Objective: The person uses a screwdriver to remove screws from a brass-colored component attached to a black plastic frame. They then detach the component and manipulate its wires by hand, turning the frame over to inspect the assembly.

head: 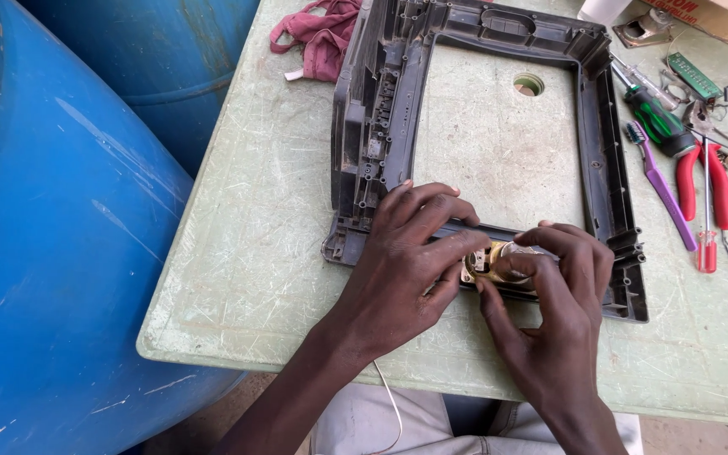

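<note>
Pale green worktop [254, 253], scratched & worn, stood outdoors w/ big blue barrels [61, 253] along its left side.

Nearest the person: both hands at the near edge of a dark plastic frame [381, 109], a large rectangular bezel lying flat on the worktop, open in the middle so the green surface showed thru. Left hand [402, 270] lay palm-down over the frame's bottom rail, fingers spread & pressing on it, tips reaching toward a small brass-coloured part [486, 263]. Right hand [549, 312] came in from below-right, thumb & fingers pinched round that part, grasping it. The part sat on/against the bottom rail, right of centre, between the two hands; can't tell if it was fixed to the frame or loose. A thin white cord [391, 413] hung by the person's lap, under the worktop edge.

Further out, right of the frame: purple toothbrush [661, 185], red-handled pliers [703, 181], small red screwdriver [706, 244], green-handled screwdriver [657, 120], all lying close together. Beyond them a small green circuit board [694, 76] & bits of wire.

Far edge: crumpled reddish rag [318, 34] just left of the frame's top corner, cardboard box [718, 17] at top right. Round hole [528, 84] in the worktop showed inside the frame opening.
</note>
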